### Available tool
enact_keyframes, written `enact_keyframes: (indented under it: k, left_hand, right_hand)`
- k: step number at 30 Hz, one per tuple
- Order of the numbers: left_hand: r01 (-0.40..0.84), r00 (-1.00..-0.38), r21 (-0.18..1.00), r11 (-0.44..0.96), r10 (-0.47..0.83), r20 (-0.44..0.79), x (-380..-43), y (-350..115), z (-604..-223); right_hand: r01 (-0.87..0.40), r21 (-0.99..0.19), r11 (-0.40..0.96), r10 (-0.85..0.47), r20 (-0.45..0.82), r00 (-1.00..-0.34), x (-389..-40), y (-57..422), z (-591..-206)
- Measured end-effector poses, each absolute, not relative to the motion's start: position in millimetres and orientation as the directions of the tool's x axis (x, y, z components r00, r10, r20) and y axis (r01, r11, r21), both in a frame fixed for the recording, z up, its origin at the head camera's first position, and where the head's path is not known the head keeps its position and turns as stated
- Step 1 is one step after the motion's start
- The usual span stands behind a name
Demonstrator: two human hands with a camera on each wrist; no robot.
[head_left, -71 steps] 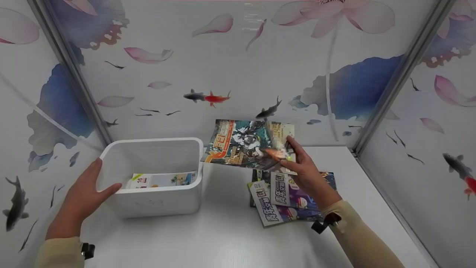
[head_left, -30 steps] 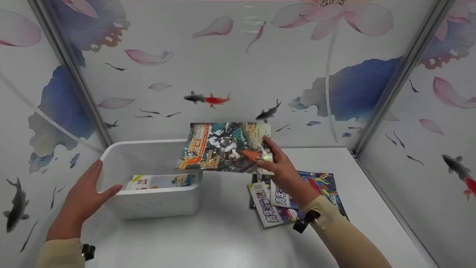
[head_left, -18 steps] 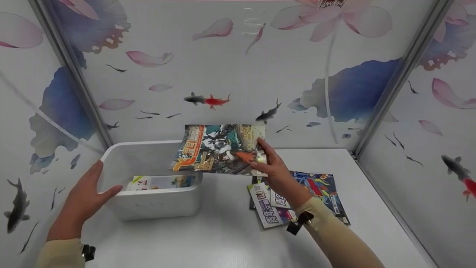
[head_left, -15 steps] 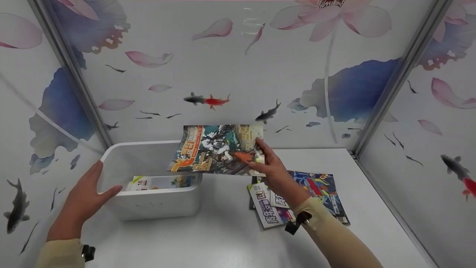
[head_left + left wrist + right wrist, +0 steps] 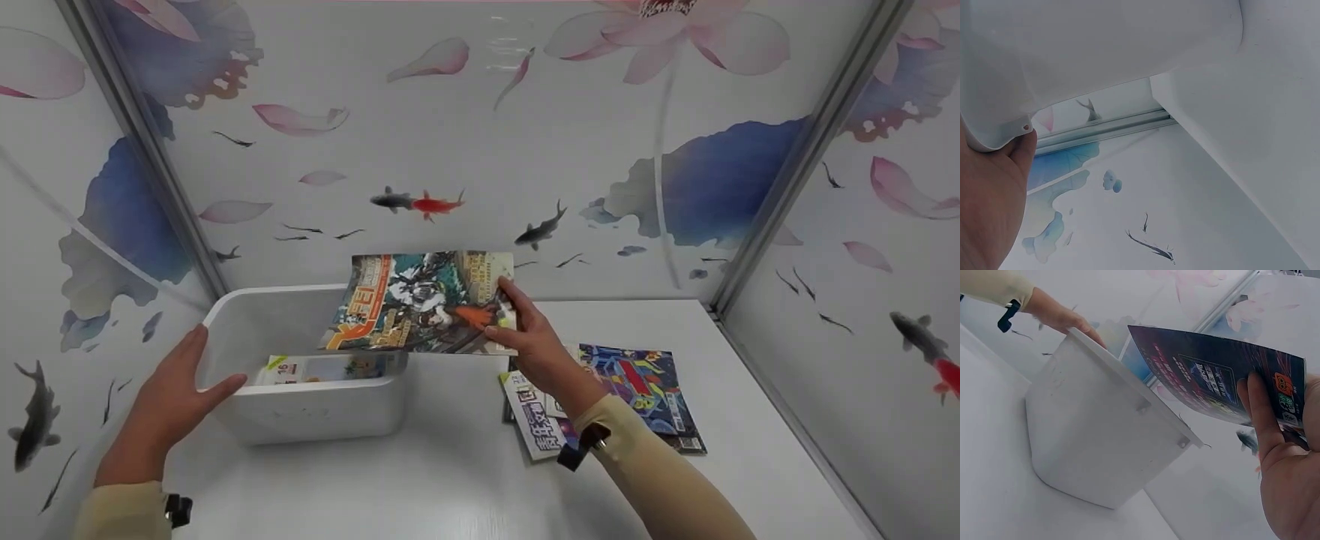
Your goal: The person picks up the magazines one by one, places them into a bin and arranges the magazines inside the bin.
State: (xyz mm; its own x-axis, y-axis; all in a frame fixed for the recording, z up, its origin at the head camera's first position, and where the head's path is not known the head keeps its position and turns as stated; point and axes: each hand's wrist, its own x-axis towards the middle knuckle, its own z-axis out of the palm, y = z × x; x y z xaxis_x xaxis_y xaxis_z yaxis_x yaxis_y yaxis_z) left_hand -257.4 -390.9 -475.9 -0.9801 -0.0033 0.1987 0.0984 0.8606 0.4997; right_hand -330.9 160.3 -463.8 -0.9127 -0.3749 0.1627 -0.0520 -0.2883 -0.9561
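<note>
My right hand [image 5: 544, 349] pinches a magazine [image 5: 427, 300] with a colourful comic-style cover by its right edge, thumb on top and fingers beneath. The magazine is held tilted over the right end of a white plastic bin [image 5: 322, 412]. Its dark back cover [image 5: 1185, 365] shows in the right wrist view. My left hand [image 5: 161, 397] grips the bin's rim at the near left corner, thumb over the front rim and fingers along the left side. Inside the bin lies a light-coloured booklet [image 5: 322, 369], partly hidden by the front wall.
To the right on the white table [image 5: 465, 487], several magazines [image 5: 637, 390] lie overlapped, partly covered by my right forearm. White panels [image 5: 480, 127] printed with lotus and fish enclose the back and sides, joined by metal corner posts [image 5: 810, 150].
My right hand has carried the magazine leftward from above the stack to over the bin's right end. More of the stack now shows. My left hand and the bin have stayed put.
</note>
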Motion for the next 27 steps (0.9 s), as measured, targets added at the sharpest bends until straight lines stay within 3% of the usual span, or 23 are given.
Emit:
enact_keyframes:
  k: [27]
  left_hand:
    - [0.090,-0.984,0.496,0.864,-0.001,0.180,-257.1,-390.3,-474.0]
  right_hand:
    - [-0.001,-0.944,-0.329,-0.431,0.151,-0.889,-339.0,111.6,-457.1]
